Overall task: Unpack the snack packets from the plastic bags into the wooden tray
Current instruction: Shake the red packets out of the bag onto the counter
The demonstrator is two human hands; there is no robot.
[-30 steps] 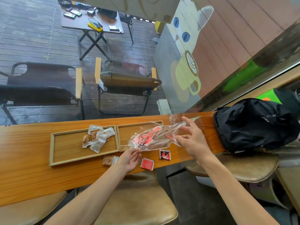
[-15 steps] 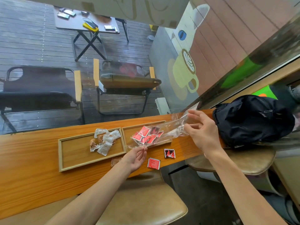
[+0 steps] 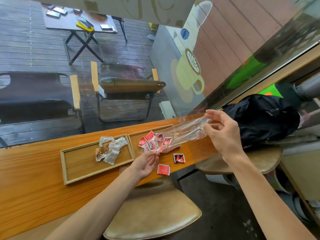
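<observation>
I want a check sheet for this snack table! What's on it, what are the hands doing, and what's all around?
Surface: wooden counter, bare grain showing.
Job's things: two wooden trays; left tray holds pale packets; red packets spill from the clear plastic bag over the right tray.
Clutter: two red packets loose on the counter; black backpack.
Grippers: right hand pinches the bag's end; left hand open at its mouth.
Cables: nothing seen.
Surroundings: stools, window, chairs and table outside.
</observation>
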